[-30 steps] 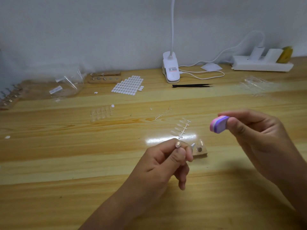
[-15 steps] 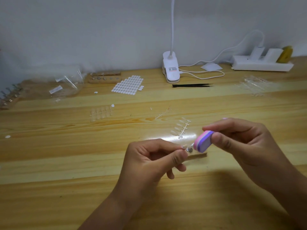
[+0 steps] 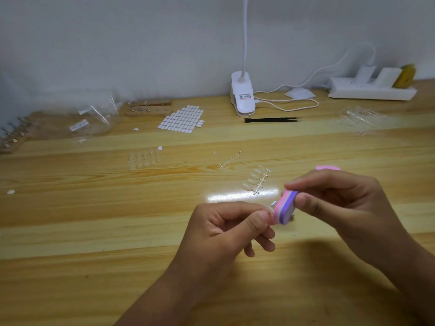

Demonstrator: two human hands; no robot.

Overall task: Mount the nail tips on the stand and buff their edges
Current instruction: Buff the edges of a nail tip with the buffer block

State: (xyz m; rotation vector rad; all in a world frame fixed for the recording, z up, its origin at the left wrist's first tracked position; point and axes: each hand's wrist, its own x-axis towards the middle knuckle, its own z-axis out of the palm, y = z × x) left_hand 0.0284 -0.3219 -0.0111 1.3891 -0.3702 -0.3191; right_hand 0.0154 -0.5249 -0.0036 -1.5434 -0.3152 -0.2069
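Head view: left hand (image 3: 226, 234) pinches a small metal-ended peg (image 3: 273, 204) between thumb tip and forefinger, the other fingers curled beneath; whatever sits on it is too small to make out. Right hand (image 3: 341, 203) pinches the pink-and-purple buffer block (image 3: 286, 209) between thumb and forefinger, pink face against the left fingertips, its visible long axis steep, top leaning toward the right fingers. Bare wooden table (image 3: 94, 231) lies open left of and below both sets of fingers; a strip of nail tips (image 3: 255, 180) lies just beyond them.
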